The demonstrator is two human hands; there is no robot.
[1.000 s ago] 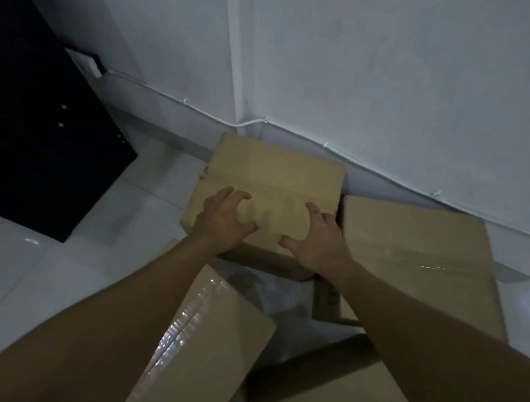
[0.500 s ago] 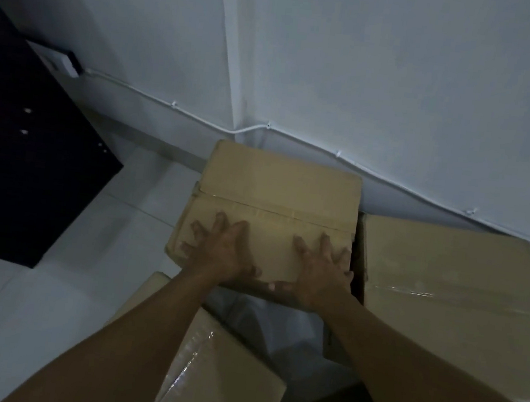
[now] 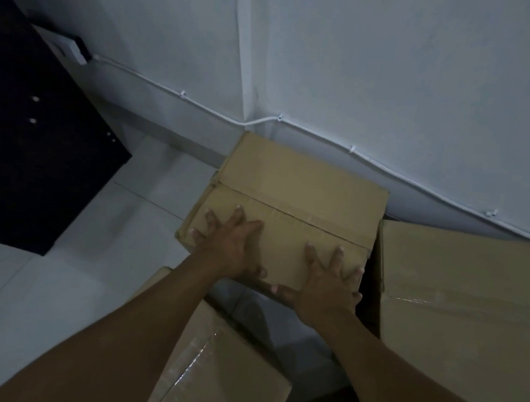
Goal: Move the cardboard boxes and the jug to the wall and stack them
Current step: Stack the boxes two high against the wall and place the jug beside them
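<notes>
A brown cardboard box [image 3: 301, 185] sits against the white wall [image 3: 404, 68], its top flaps closed along a seam. My left hand [image 3: 230, 246] lies flat on its near flap with fingers spread. My right hand [image 3: 327, 284] presses flat on the same flap nearer the right corner, its thumb over the front edge. A larger taped cardboard box [image 3: 466, 306] stands just to the right, also by the wall. A third taped box [image 3: 221, 371] lies below my left forearm. No jug is in view.
A black cabinet [image 3: 25, 147] stands at the left on the pale tiled floor [image 3: 14, 298]. A white cable [image 3: 377, 162] runs along the base of the wall. Something pale and shiny [image 3: 291, 332] lies between the boxes.
My hands went from curled at the box's near edge to lying flat with fingers spread on its top. The box now appears closer to the wall.
</notes>
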